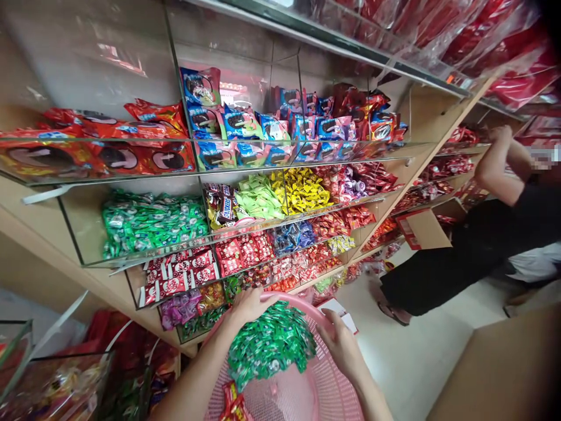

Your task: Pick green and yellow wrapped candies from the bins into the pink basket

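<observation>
Fingers of the left hand (249, 305) and right hand (340, 334) grip opposite sides of the basket (346, 383), apparently to steady the green candies (272, 339) inside it.

Indoor light falls fairly bright and even on the shelves (307, 210), their candy colors vivid. Above the green candy (155, 222) bin, a reddish reflection glints off the upper left panel, and pale streaks run along the glass edges. Right of the shelves, the floor (421, 351) carries a soft white glare. The lower left corner sits dimmer, and the far right edge falls to black. Wide-angle distortion tilts and stretches the shelves toward the borders. Detail softens at the upper right plastic, with pixelation at far right.
</observation>
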Motion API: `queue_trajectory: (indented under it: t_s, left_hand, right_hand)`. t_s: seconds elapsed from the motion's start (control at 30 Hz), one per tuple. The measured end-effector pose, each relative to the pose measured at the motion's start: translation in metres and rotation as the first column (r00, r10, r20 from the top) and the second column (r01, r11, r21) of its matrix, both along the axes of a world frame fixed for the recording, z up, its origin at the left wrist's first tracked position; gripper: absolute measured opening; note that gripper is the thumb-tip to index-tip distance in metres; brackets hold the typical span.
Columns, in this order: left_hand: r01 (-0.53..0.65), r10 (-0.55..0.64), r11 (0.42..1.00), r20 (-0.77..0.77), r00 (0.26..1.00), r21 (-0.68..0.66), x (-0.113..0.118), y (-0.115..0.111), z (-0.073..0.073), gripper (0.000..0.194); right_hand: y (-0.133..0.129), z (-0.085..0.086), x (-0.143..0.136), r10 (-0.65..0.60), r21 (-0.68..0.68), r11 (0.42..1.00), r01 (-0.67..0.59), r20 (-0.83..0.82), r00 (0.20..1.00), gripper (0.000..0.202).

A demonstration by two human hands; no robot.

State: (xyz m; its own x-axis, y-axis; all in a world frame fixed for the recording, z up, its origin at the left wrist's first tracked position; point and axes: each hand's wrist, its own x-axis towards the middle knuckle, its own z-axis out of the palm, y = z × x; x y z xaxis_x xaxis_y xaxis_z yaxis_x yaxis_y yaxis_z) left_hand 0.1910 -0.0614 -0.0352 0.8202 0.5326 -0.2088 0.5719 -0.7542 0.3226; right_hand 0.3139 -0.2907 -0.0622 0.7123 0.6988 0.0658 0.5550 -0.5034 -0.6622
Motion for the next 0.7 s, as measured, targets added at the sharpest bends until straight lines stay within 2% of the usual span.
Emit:
queue_trajectory:
  t_s: [0.13,0.33,0.43,0.57,0.63,0.7]
  left_hand:
    - [-0.003,0.002,1.0,0.013,1.0,0.017,-0.005,0.009,0.001,0.072]
    - [-0.072,0.072,0.997,0.018,0.997,-0.001,-0.006,0.023,0.002,0.072]
    - [-0.11,0.11,0.994,0.019,0.994,-0.016,0.007,0.025,0.001,0.072]
    - [-0.142,0.141,0.99,0.048,0.989,0.007,0.035,0.026,0.006,0.071]
    - [-0.158,0.157,0.987,0.07,0.985,0.009,0.048,0.026,0.011,0.072]
    - [-0.197,0.196,0.98,0.077,0.977,0.005,0.057,0.027,0.017,0.074]
  right_hand:
    - [0.01,-0.002,0.0,-0.002,-0.004,1.0,0.003,0.02,1.0,0.039]
    - [0.033,0.002,0.019,0.097,0.002,0.995,-0.097,-0.006,0.995,0.037]
    - [0.042,0.009,0.037,0.128,0.012,0.992,-0.128,-0.004,0.992,0.036]
    - [0.046,0.027,0.072,0.137,0.033,0.99,-0.135,-0.081,0.987,0.042]
    - [0.036,0.037,0.089,0.103,0.086,0.992,-0.09,-0.167,0.981,0.053]
    - [0.016,0.041,0.097,0.071,0.159,0.987,-0.026,-0.287,0.955,0.066]
